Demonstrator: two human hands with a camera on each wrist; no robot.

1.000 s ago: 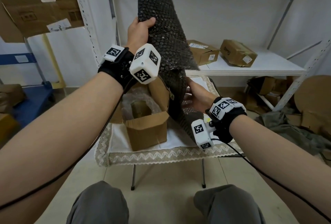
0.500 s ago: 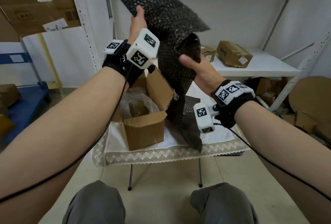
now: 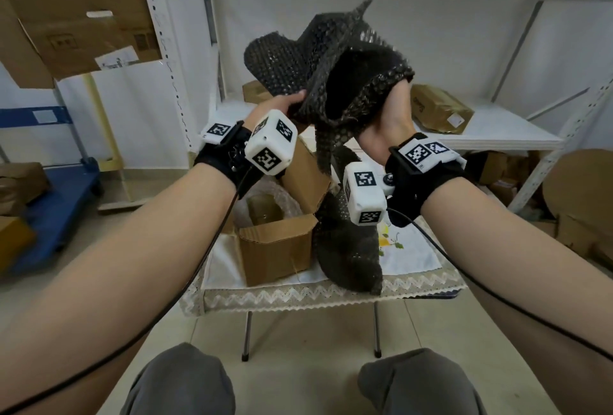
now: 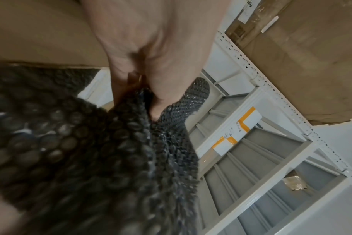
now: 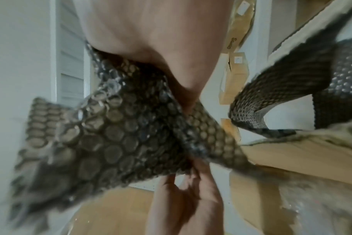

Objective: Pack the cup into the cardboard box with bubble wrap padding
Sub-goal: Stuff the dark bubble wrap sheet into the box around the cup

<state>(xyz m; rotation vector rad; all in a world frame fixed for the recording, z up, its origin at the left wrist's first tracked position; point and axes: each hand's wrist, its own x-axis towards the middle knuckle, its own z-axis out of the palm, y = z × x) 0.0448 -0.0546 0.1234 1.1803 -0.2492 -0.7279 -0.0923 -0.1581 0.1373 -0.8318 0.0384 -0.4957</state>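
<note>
A long sheet of black bubble wrap [image 3: 335, 62] is bunched up in the air above the small table [image 3: 331, 291]. My left hand [image 3: 282, 106] grips its left fold; in the left wrist view the thumb and fingers [image 4: 157, 89] pinch the bubble wrap [image 4: 86, 151]. My right hand [image 3: 391, 112] grips the right fold, its fingers hidden under the wrap; the right wrist view shows the bubble wrap [image 5: 110, 135] gathered in that hand. The sheet's tail [image 3: 348, 255] hangs down onto the table. Below stands the open cardboard box [image 3: 275, 248], holding the cup [image 3: 263, 208] in clear bubble wrap.
A white shelf [image 3: 481, 135] behind the table carries brown parcels [image 3: 438, 109]. Large cardboard sheets [image 3: 76, 16] lean at upper left beside a blue trolley [image 3: 56, 189]. More cardboard and boxes [image 3: 580, 208] lie at the right. My knees [image 3: 179, 381] are below the table.
My left hand has come down and my right hand has risen, folding the tall sheet into a bunch between them. The box and cup have not moved.
</note>
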